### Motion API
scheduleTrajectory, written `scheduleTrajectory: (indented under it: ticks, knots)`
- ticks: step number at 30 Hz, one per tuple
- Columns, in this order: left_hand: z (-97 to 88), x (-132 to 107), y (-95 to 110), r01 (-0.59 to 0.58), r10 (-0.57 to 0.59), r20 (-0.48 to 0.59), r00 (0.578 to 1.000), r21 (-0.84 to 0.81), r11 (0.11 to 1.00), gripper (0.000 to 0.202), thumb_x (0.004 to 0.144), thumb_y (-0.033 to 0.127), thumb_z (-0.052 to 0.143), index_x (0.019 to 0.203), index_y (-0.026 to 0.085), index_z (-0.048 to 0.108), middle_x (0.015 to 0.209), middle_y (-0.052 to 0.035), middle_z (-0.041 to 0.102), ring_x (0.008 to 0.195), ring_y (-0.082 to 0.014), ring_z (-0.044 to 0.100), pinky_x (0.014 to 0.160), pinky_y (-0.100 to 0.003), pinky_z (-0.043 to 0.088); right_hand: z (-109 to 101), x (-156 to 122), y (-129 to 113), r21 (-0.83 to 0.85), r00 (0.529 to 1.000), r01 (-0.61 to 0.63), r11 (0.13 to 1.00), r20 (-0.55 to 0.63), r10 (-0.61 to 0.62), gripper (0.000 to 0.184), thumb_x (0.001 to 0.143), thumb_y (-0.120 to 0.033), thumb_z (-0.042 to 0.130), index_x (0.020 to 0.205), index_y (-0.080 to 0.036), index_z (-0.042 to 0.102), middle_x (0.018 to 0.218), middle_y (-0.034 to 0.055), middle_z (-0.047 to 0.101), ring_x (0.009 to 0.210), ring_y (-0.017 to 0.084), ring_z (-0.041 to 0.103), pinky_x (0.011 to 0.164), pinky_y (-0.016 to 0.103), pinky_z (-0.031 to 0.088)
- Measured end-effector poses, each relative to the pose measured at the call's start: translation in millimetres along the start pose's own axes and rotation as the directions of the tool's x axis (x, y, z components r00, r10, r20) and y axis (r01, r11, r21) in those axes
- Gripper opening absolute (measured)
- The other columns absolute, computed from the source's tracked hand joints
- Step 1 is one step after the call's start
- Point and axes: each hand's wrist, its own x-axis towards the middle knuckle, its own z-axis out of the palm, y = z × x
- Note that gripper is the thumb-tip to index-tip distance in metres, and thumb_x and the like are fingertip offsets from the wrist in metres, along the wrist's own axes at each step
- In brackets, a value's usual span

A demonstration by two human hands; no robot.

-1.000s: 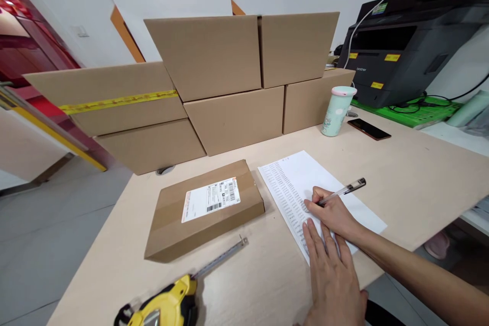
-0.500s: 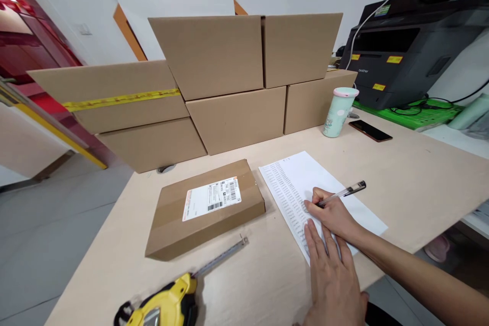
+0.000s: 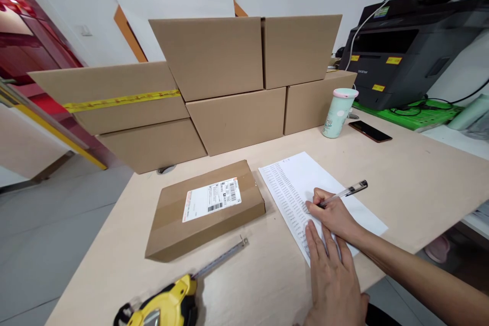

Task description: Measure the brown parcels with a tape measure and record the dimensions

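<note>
Closest to me, my left grip (image 3: 333, 274) lies palm down and uncurled, reaching in over the near edge of the worktop (image 3: 424, 178), its fingers stretched across the near end of a white paper sheet (image 3: 317, 175). Toward the worktop's left edge, a yellow and black tape measure (image 3: 166, 304) lies partly out of view, a short length of its blade drawn out and pointing toward the paper. Just beyond my left fingers, my right grip (image 3: 334, 215) is closed around a clear pen (image 3: 347, 192) with a black cap end, which slants up to the right; its writing tip is hard to make out at my fingertips. The sheet lies flat, with columns of small writing, too small to read, down its left side. Left of it, near the worktop's left edge, sits a flat brown parcel (image 3: 175, 237) with a white shipping label. Toward the far edge stand a mint-green cup (image 3: 337, 114) with a pink rim and, beside it, a dark phone (image 3: 370, 131) lying flat. Along that far edge, plain cardboard boxes (image 3: 235, 119) are stacked two high, and beyond the far right a dark printer (image 3: 414, 61) sits over a green base (image 3: 420, 118).
</note>
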Motion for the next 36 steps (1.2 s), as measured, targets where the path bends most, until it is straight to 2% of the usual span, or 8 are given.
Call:
scheduleTrajectory:
  ticks: [7,16,21,26,36]
  knots:
    - [2.0,0.5,-0.1,-0.023,0.024,-0.020,1.000,0.011,1.000,0.093,0.071,0.060,0.066,0.141,0.003,0.044,0.147,-0.0273,0.040,0.138,-0.0490,0.023,0.114,-0.063,0.029,-0.3,-0.5,4.2,-0.027,1.000,0.013,1.000,0.021,-0.013,0.030,0.077,-0.026,0.057,0.058,-0.024,0.033,0.057,-0.0060,0.034,0.056,0.012,0.033,0.053,0.027,0.028]
    - [3.7,-1.7,3.7,0.025,-0.016,-0.104,0.994,0.087,0.996,0.099,0.063,0.065,0.072,0.139,0.006,0.048,0.146,-0.0257,0.042,0.139,-0.0484,0.025,0.113,-0.060,0.031,0.4,-0.5,7.2,-0.015,1.000,0.013,1.000,0.016,-0.012,0.031,0.077,-0.028,0.057,0.058,-0.024,0.033,0.056,-0.0064,0.034,0.055,0.012,0.034,0.053,0.027,0.028]
    - [3.7,-1.9,3.3,0.013,-0.002,-0.095,0.995,0.108,0.994,0.097,0.066,0.065,0.069,0.139,0.005,0.047,0.145,-0.0246,0.044,0.138,-0.0481,0.027,0.113,-0.062,0.031,0.5,0.1,5.6,-0.009,1.000,0.010,1.000,0.014,-0.010,0.030,0.077,-0.028,0.056,0.058,-0.024,0.034,0.056,-0.0065,0.034,0.055,0.012,0.034,0.054,0.027,0.028]
    - [2.3,-1.0,2.4,0.018,-0.008,-0.100,0.995,0.096,0.995,0.097,0.064,0.064,0.071,0.138,0.005,0.048,0.146,-0.0255,0.043,0.138,-0.0481,0.027,0.111,-0.062,0.034,1.2,1.3,4.0,-0.012,1.000,0.000,1.000,-0.019,0.000,0.029,0.075,-0.028,0.056,0.057,-0.024,0.033,0.055,-0.0066,0.033,0.054,0.012,0.033,0.053,0.027,0.028]
    - [1.2,0.1,2.4,0.012,-0.005,-0.089,0.996,0.079,0.997,0.097,0.064,0.064,0.072,0.136,0.004,0.051,0.144,-0.0277,0.044,0.137,-0.0493,0.028,0.110,-0.061,0.036,0.4,0.0,4.3,-0.009,1.000,0.006,1.000,-0.006,-0.006,0.030,0.075,-0.029,0.057,0.057,-0.024,0.033,0.055,-0.0064,0.034,0.054,0.012,0.033,0.052,0.027,0.027]
